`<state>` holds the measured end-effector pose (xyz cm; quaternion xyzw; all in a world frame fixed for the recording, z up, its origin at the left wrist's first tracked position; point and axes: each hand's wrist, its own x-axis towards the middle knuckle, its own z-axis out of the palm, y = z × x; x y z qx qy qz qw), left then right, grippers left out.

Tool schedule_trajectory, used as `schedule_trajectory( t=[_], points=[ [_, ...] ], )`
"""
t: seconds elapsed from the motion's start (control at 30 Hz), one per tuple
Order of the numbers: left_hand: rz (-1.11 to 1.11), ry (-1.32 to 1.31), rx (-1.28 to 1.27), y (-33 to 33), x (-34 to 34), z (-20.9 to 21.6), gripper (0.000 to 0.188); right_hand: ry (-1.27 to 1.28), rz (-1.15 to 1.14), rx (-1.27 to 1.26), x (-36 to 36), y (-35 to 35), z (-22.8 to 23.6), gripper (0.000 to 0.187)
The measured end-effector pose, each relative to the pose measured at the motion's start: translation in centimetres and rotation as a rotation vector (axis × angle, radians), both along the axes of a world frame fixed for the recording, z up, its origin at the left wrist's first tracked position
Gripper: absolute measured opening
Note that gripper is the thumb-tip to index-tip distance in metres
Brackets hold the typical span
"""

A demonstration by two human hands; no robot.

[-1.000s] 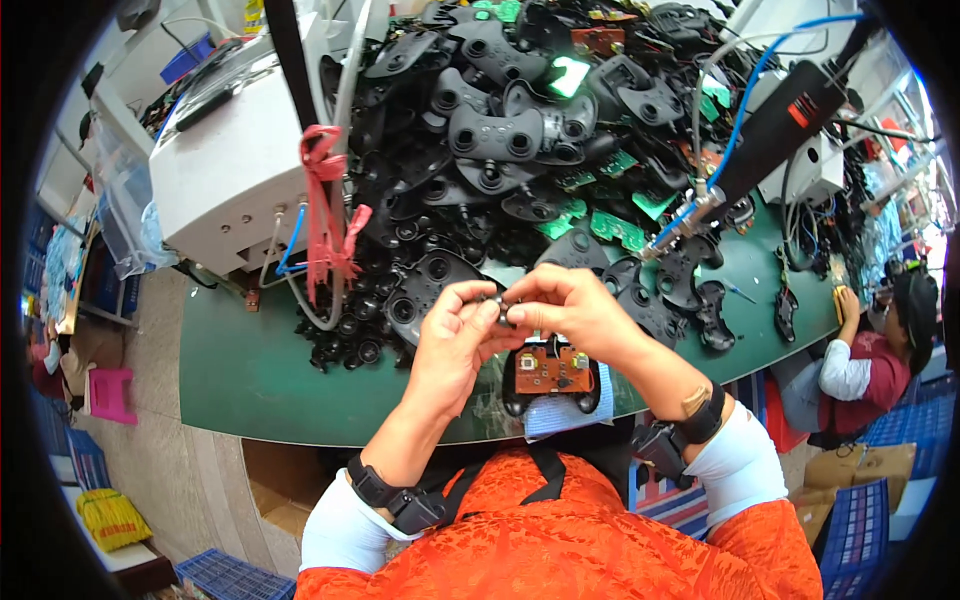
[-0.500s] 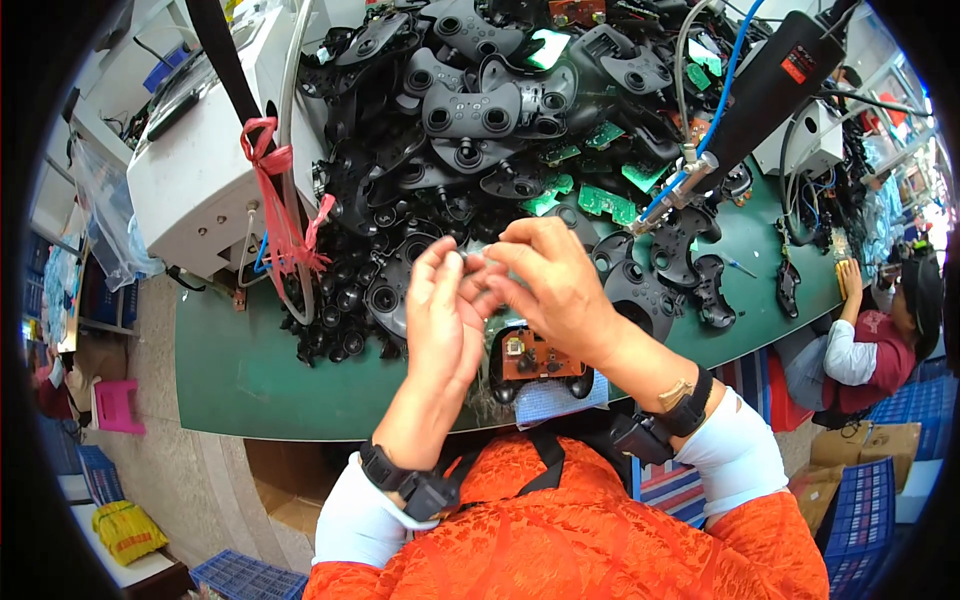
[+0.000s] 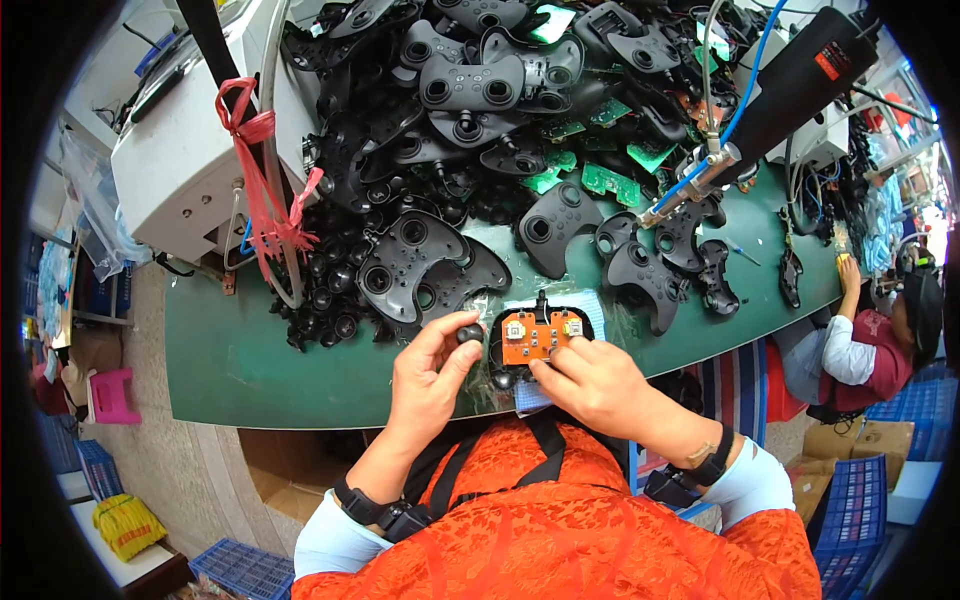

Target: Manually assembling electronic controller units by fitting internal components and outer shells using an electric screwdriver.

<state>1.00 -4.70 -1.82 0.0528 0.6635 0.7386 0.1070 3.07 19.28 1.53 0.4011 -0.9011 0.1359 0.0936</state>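
My left hand (image 3: 428, 375) pinches a small black thumbstick cap (image 3: 470, 334) between thumb and fingers, just left of an open game controller shell (image 3: 497, 380). An orange circuit board (image 3: 519, 350) sits in that shell, with two pale square parts near its upper corners. My right hand (image 3: 597, 387) covers the board's lower right side. Its fingers are bent and pressed together at the board; what they hold, if anything, is hidden. A blue-and-white cloth (image 3: 530, 400) lies under the shell. Loose black controller shells (image 3: 425, 265) lie beyond my hands.
A heap of black controller shells (image 3: 470, 85) and green circuit boards (image 3: 610, 184) fills the far table. Black caps (image 3: 325, 300) pile up at left beside a white machine (image 3: 190, 160). A black tool on an arm (image 3: 780, 105) leans in from the right. A co-worker (image 3: 875, 340) sits at far right.
My hands were together above the shell and have parted. Both came down nearer to me, the left beside the shell with the cap, the right onto the circuit board.
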Motion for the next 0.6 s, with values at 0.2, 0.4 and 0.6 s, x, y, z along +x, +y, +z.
schedule_trajectory(
  t=[0.2,0.4,0.6],
  points=[
    [-0.005,0.467,-0.378,2.6,-1.4,0.4,0.029,0.088,-0.041,-0.231,0.4,0.5,-1.1,0.022],
    [-0.032,0.579,-0.416,3.9,-1.6,-0.7,0.032,0.327,-0.436,-0.165,-2.0,4.8,-0.5,0.017],
    [-0.131,0.924,-0.642,3.4,-0.7,-0.5,0.044,0.196,-0.324,0.012,1.1,7.3,-4.0,0.017]
  ],
)
